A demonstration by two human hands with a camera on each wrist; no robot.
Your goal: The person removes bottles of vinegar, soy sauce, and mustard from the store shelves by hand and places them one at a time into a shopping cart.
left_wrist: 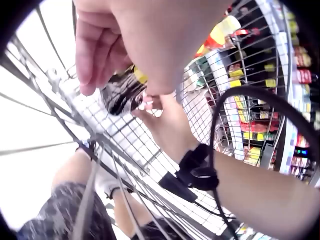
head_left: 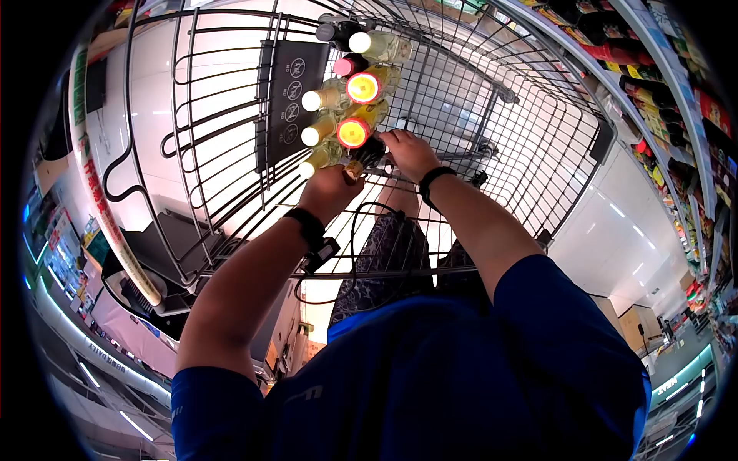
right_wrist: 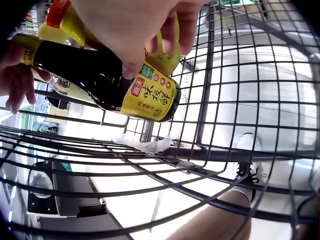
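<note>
A dark soy sauce bottle [right_wrist: 82, 70] with a yellow label lies tilted inside the wire cart, its gold cap [head_left: 354, 170] toward the left side. My left hand [head_left: 330, 192] holds it at the cap and neck. Around its body, close to the label, my right hand [head_left: 411, 154] grips with thumb and fingers; the right wrist view shows this hand [right_wrist: 132, 30] from above. Beside the hands stand several bottles, among them a clear one with a pale yellow cap [head_left: 310, 137] and a yellow one with a red-rimmed top [head_left: 354, 133].
The shopping cart's wire wall [head_left: 530, 115] surrounds the bottles. A dark panel [head_left: 288, 100] is fixed on its left side, and the cart handle [head_left: 96, 184] curves further left. A cable [left_wrist: 250, 92] hangs near the left wrist. Stocked shelves [head_left: 669, 107] run along the right.
</note>
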